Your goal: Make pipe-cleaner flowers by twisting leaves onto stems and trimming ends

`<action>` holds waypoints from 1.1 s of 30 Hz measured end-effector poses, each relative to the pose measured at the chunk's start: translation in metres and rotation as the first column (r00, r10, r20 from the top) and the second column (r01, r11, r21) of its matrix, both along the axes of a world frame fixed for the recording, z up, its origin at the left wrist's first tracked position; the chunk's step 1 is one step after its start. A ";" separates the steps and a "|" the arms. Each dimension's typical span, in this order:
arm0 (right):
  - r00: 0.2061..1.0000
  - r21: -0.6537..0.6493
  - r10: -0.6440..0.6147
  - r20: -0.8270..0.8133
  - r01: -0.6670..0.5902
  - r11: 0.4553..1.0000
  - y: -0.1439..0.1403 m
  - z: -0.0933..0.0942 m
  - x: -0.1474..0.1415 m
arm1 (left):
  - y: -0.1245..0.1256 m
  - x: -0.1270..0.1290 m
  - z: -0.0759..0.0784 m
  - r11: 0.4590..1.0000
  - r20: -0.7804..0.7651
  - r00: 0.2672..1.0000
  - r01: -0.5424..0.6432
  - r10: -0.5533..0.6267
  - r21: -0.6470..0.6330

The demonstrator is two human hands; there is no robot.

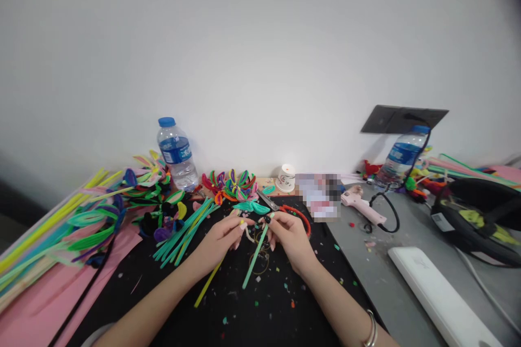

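Mint-green and slim, a fuzzy stem (254,261) slants down from the right hand (287,233) at the centre of the frame, its upper end pinched between thumb and fingers and its lower end free over the black mat (228,331). Just beside it, the left hand (228,233) has its fingertips drawn together; I cannot tell what, if anything, lies between them. Below that hand a yellow stem (208,284) runs toward the lower middle of the frame, and whether it is gripped or only passes underneath is unclear. A small pale strip (249,234) shows in the gap between the hands. For such fine work, a light pinch close to the end seems best, since a hard squeeze could flatten the fuzz and kink the core. The long free end should stay clear of the thin wire loop (260,268) beneath it, which could snag. Both wrists would do well to stay low and close, so that the fingertips can make small turns. Scissors (307,219) lie just behind the right hand, so its knuckles need care there, and the bundle of green stems (185,233) left of centre is best left undisturbed by the left forearm.
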State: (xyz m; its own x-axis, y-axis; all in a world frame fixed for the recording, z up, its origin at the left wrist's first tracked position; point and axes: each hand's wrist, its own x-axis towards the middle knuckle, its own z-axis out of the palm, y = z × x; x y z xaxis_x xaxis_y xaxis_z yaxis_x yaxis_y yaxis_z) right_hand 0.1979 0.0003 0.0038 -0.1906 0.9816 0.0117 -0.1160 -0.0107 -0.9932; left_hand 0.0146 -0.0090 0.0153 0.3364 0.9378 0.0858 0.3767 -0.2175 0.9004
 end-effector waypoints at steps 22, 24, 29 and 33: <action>0.998 -0.012 0.037 0.056 -0.037 0.999 -0.002 -0.005 -0.005 | 0.003 0.005 -0.021 0.947 0.293 0.953 0.016 0.082 -0.320; 0.998 -0.017 0.029 0.055 -0.029 0.999 -0.003 -0.004 -0.006 | 0.003 0.005 -0.020 0.951 0.287 0.955 0.015 0.078 -0.310; 0.999 -0.063 0.016 0.028 -0.015 0.998 -0.006 -0.003 -0.008 | 0.000 0.009 -0.017 0.938 0.316 0.943 0.011 0.106 -0.346; 0.999 -0.068 0.032 0.038 -0.029 0.997 -0.009 -0.001 -0.010 | -0.003 0.011 -0.016 0.921 0.359 0.928 0.054 0.096 -0.386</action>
